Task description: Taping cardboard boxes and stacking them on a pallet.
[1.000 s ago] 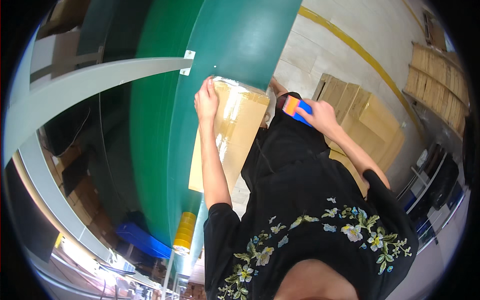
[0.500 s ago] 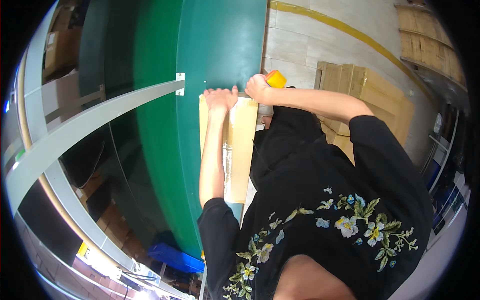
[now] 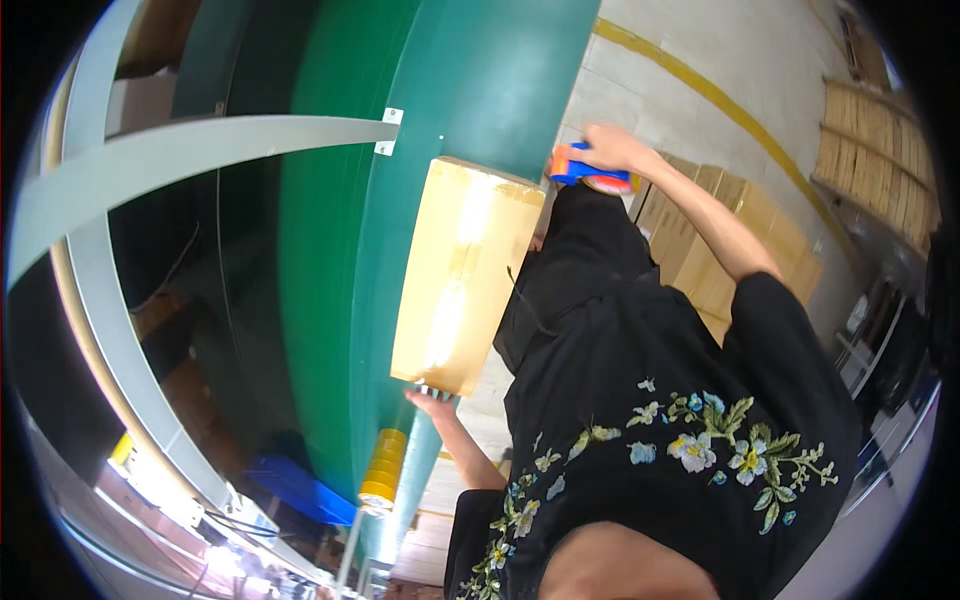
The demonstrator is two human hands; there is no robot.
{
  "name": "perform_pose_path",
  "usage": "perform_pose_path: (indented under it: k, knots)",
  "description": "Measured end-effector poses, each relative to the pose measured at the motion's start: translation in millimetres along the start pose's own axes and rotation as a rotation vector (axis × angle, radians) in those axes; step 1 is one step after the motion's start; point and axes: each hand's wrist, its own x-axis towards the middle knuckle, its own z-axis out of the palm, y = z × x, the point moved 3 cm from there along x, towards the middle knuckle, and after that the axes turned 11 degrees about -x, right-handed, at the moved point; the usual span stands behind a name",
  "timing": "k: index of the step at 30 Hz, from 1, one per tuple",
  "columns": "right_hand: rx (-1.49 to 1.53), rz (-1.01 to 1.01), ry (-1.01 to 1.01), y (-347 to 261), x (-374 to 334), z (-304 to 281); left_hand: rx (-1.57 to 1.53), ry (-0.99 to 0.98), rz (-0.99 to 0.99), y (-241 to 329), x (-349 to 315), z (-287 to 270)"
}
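A long tan cardboard box (image 3: pixel 467 270) lies on the green work surface, with a shiny strip of clear tape running down its top. My left hand (image 3: pixel 432 402) is at the box's lower end, fingers stretched out against or just under its edge; the box partly hides the fingertips. My right hand (image 3: pixel 610 152) grips a blue and orange tape dispenser (image 3: pixel 576 172) over the work surface's right edge, off the box's upper right corner. A round reddish-white roll shows on the dispenser.
A stack of yellow tape rolls (image 3: pixel 384 465) lies near the left hand. A grey metal post (image 3: pixel 250 140) is bolted to the green surface (image 3: pixel 490 90) on the left. Cardboard boxes (image 3: pixel 705 210) stand on the floor at right. A blue bin (image 3: pixel 300 490) is lower left.
My left hand has gone from the box's upper end to its lower end. My right hand has moved right, away from the box, with the dispenser turned. The tape stack has come into view.
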Motion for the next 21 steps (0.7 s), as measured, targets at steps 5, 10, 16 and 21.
perform_pose_path:
  k: [5, 10, 16, 21]
  knots:
    - [0.767, -0.012, 0.115, -29.5, -73.9, -38.0, -0.311, -0.451, -0.655, -20.7, -66.6, 74.2]
    - [0.93, -0.291, 0.133, -118.1, -90.4, -38.5, -0.061, -0.616, -0.201, -32.8, -128.3, 159.6]
    - [0.674, -0.529, 0.298, -157.6, -105.4, -29.8, -0.11, -1.135, -0.383, 74.0, -208.4, 196.1]
    - [0.578, -0.543, 0.293, -174.6, -112.9, -21.0, -0.075, -1.307, -0.596, 61.9, -199.3, 197.9]
